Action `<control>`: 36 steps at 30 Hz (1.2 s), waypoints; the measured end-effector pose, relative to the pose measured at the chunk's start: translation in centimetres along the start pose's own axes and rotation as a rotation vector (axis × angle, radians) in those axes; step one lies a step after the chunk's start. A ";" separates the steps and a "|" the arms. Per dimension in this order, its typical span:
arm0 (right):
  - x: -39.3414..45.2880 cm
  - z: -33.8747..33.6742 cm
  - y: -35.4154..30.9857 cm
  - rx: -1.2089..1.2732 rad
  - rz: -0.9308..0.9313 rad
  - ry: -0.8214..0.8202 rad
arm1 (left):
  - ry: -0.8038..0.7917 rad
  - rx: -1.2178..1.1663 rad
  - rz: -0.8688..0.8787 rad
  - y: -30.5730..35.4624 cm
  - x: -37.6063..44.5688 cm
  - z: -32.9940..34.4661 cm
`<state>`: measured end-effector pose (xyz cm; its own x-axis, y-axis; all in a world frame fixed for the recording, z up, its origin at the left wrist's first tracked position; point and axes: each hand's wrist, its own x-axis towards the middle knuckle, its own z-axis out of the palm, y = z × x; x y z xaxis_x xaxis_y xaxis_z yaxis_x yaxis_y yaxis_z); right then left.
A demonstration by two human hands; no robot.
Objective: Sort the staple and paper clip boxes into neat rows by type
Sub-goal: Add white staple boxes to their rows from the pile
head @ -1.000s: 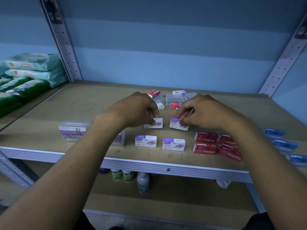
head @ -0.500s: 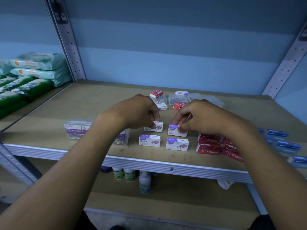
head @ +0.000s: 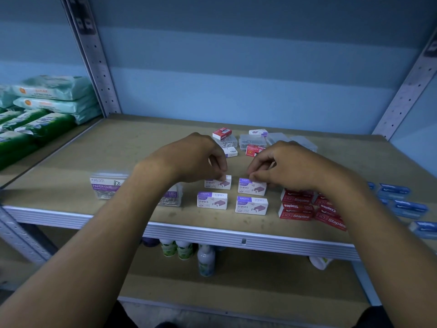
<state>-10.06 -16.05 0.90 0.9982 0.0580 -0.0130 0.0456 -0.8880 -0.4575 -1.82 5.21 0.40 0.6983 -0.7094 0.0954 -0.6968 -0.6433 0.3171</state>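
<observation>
Both hands' fingers have pulled 2 pinched purple staple boxes (head: 252,188) nearer, making 4.

One head-worn wide-angle view looks forward and down onto a wooden shelf (head: 99,147), close enough that both forearms enter from 6 o'clock. The blue back wall (head: 236,55) fills 12 o'clock; a lower shelf (head: 272,280) shows beneath the front edge.
</observation>
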 end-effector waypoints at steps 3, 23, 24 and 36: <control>0.1 -0.2 0.3 0.004 0.024 0.040 | 0.050 0.026 -0.005 0.0 0.0 -0.1; 4.8 1.4 1.5 -0.035 0.232 0.289 | 0.420 -0.113 -0.252 -0.4 9.1 1.6; 4.9 1.5 1.4 -0.039 0.230 0.290 | 0.413 -0.119 -0.265 -0.6 9.5 1.8; 6.0 1.9 2.4 -0.048 0.169 0.254 | 0.201 -0.066 -0.397 -0.7 12.2 3.2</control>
<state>-3.99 -16.99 -1.96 0.9692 -0.2026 0.1399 -0.1261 -0.8965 -0.4248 6.66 -3.96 -1.63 0.9321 -0.3369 0.1334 -0.3609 -0.8300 0.4253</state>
